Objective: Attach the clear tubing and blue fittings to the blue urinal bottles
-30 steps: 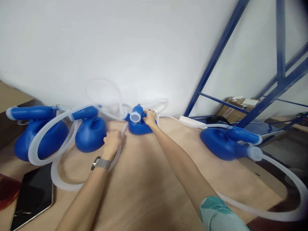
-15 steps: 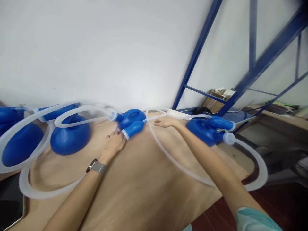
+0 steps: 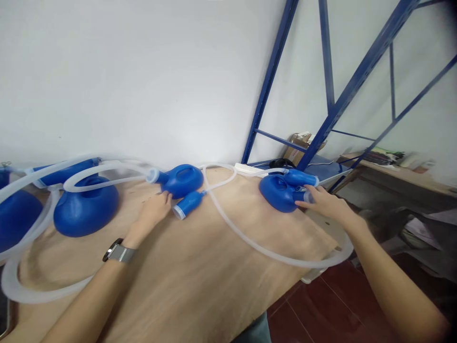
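My left hand (image 3: 154, 209) rests on the wooden table (image 3: 200, 276), fingers loosely curled, beside a small blue cylinder piece (image 3: 188, 205) and just below a blue plastic vessel (image 3: 182, 180) with a white tube joined to it. It holds nothing I can see. My right hand (image 3: 324, 204) reaches to the right-hand blue vessel (image 3: 276, 193) and its fingers touch the vessel's spout end, where a wide translucent hose (image 3: 271, 252) starts. That hose loops across the table's right edge.
More blue vessels (image 3: 85, 212) with looped translucent hoses (image 3: 21, 290) lie at the left. A white power strip (image 3: 248, 168) lies by the wall. Blue metal shelving (image 3: 332, 114) stands at the right, with a cardboard box (image 3: 298, 143) behind. Red floor shows below the table edge.
The view has swung right. My right hand left the middle vessel and moved to the right-hand vessel's spout. My left hand let go of the thin tube and lies near the small blue cylinder.
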Available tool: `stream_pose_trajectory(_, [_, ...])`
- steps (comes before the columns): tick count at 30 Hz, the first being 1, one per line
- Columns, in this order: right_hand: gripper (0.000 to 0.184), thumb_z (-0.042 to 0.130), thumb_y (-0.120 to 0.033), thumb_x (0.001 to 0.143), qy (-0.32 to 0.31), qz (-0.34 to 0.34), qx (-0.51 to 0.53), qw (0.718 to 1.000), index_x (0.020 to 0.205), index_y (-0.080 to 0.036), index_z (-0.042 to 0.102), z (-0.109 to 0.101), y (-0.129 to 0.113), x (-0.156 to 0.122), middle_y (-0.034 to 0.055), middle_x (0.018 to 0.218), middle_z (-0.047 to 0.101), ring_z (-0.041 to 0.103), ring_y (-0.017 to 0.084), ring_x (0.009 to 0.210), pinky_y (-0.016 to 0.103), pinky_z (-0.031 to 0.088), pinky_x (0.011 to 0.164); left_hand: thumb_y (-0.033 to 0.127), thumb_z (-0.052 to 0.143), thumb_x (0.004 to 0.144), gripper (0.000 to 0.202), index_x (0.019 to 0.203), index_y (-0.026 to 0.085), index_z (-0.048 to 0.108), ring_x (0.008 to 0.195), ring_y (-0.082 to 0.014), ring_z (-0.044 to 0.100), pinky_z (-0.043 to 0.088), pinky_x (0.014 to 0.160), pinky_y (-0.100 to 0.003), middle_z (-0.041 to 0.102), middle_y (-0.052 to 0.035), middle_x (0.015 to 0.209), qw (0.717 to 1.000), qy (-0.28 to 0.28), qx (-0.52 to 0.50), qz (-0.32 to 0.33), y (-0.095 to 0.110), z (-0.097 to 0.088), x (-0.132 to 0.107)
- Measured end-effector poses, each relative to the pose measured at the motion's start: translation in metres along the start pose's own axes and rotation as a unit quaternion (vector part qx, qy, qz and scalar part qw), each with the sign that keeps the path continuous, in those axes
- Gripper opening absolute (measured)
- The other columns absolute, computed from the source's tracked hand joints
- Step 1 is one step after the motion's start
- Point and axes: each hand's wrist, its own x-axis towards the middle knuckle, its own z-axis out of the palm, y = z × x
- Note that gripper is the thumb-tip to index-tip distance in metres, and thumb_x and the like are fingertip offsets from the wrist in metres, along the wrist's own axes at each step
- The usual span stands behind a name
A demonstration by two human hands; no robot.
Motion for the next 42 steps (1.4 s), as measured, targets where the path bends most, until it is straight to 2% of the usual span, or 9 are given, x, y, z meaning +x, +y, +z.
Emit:
stream_pose_trajectory(4, [0.068, 0.059, -0.063, 0.093, -0.022, -0.012, 0.038, 0.999, 0.149, -0.025, 0.053, 0.012, -0.011, -0.019, 0.0237, 0.137, 0.062, 0.073, 0.046, 0.108, 0.058, 0.058, 0.088, 0.068, 0.048, 0.100, 0.079, 0.163, 0.020, 0.042, 0.131, -0.0429, 0.062, 0.051, 0.102, -0.048, 0.056, -0.0230, 0.153, 0.998, 0.015, -0.020, 0.057, 0.023, 0.010, -0.014])
stream_pose_trajectory(10, [0.090, 0.061, -0.074, 0.087, -0.137, -0.058, 0.102, 0.984, 0.159, -0.020, 0.048, -0.018, -0.046, -0.022, 0.0222, 0.135, 0.063, 0.071, 0.044, 0.115, 0.057, 0.056, 0.103, 0.046, 0.053, 0.103, 0.073, 0.169, 0.025, 0.030, 0.137, -0.0450, 0.055, 0.054, 0.101, -0.050, 0.043, -0.0233, 0.162, 0.996, 0.071, 0.014, 0.057, 0.039, 0.043, -0.014])
stream_pose_trajectory(15, [0.074, 0.034, -0.077, 0.099, -0.257, -0.169, 0.279, 0.910, 0.131, -0.024, 0.075, -0.048, -0.093, -0.029, 0.0136, 0.124, 0.074, 0.073, 0.034, 0.111, 0.047, 0.057, 0.105, 0.048, 0.036, 0.109, 0.065, 0.163, 0.012, 0.037, 0.133, -0.0419, 0.057, 0.053, 0.103, -0.051, 0.051, -0.0280, 0.154, 0.993, 0.115, -0.020, -0.007, 0.028, 0.038, 0.020])
stream_pose_trajectory(21, [0.052, 0.055, -0.060, 0.100, -0.234, -0.369, 0.304, 0.846, 0.142, -0.034, 0.070, -0.076, -0.151, -0.061, 0.0056, 0.148, 0.068, 0.062, 0.033, 0.138, 0.051, 0.042, 0.124, 0.055, 0.037, 0.107, 0.072, 0.164, 0.012, 0.033, 0.131, -0.0451, 0.060, 0.052, 0.103, -0.052, 0.050, -0.0301, 0.154, 0.994, 0.097, -0.036, -0.022, 0.020, 0.028, 0.057])
stream_pose_trajectory(26, [0.066, 0.074, -0.063, 0.089, -0.125, -0.367, 0.308, 0.868, 0.151, -0.042, 0.061, -0.084, -0.116, -0.037, 0.0005, 0.163, 0.055, 0.038, 0.037, 0.159, 0.058, 0.028, 0.132, 0.052, 0.048, 0.103, 0.077, 0.167, 0.014, 0.029, 0.128, -0.0414, 0.065, 0.053, 0.103, -0.046, 0.051, -0.0288, 0.154, 0.998, 0.051, -0.041, 0.010, 0.023, 0.025, 0.071])
stream_pose_trajectory(30, [0.098, 0.076, -0.081, 0.077, -0.183, -0.341, 0.340, 0.857, 0.159, -0.032, 0.053, -0.042, -0.092, -0.005, 0.0092, 0.171, 0.044, 0.036, 0.042, 0.159, 0.064, 0.026, 0.131, 0.048, 0.057, 0.098, 0.089, 0.170, 0.012, 0.019, 0.135, -0.0462, 0.061, 0.052, 0.105, -0.050, 0.034, -0.0333, 0.166, 0.997, 0.049, -0.050, 0.026, 0.026, 0.024, 0.068])
stream_pose_trajectory(34, [0.111, 0.049, -0.094, 0.085, -0.200, -0.422, 0.439, 0.768, 0.169, -0.024, 0.033, -0.003, -0.121, -0.009, 0.0151, 0.177, 0.028, 0.024, 0.041, 0.164, 0.063, 0.019, 0.132, 0.052, 0.059, 0.098, 0.082, 0.164, 0.009, 0.037, 0.152, -0.0488, 0.041, 0.042, 0.118, -0.056, 0.034, -0.0320, 0.167, 0.994, 0.085, -0.061, 0.040, 0.030, 0.008, 0.051])
stream_pose_trajectory(38, [0.098, 0.041, -0.087, 0.095, -0.217, -0.399, 0.464, 0.760, 0.173, -0.032, 0.018, -0.001, -0.182, -0.030, 0.0092, 0.180, 0.021, 0.017, 0.036, 0.166, 0.061, 0.012, 0.134, 0.055, 0.053, 0.101, 0.063, 0.149, 0.015, 0.058, 0.156, -0.0436, 0.035, 0.030, 0.126, -0.059, 0.049, -0.0218, 0.161, 0.968, 0.198, -0.090, 0.126, 0.029, -0.040, -0.008])
stream_pose_trajectory(42, [0.079, 0.031, -0.077, 0.104, -0.236, -0.373, 0.459, 0.771, 0.171, -0.035, 0.023, -0.005, -0.246, -0.047, 0.0055, 0.178, 0.028, 0.026, 0.032, 0.164, 0.058, 0.013, 0.135, 0.061, 0.050, 0.103, 0.058, 0.152, 0.029, 0.056, 0.118, -0.0305, 0.071, 0.055, 0.100, -0.041, 0.073, -0.0078, 0.134, 0.967, 0.023, -0.113, 0.226, 0.032, -0.092, -0.090])
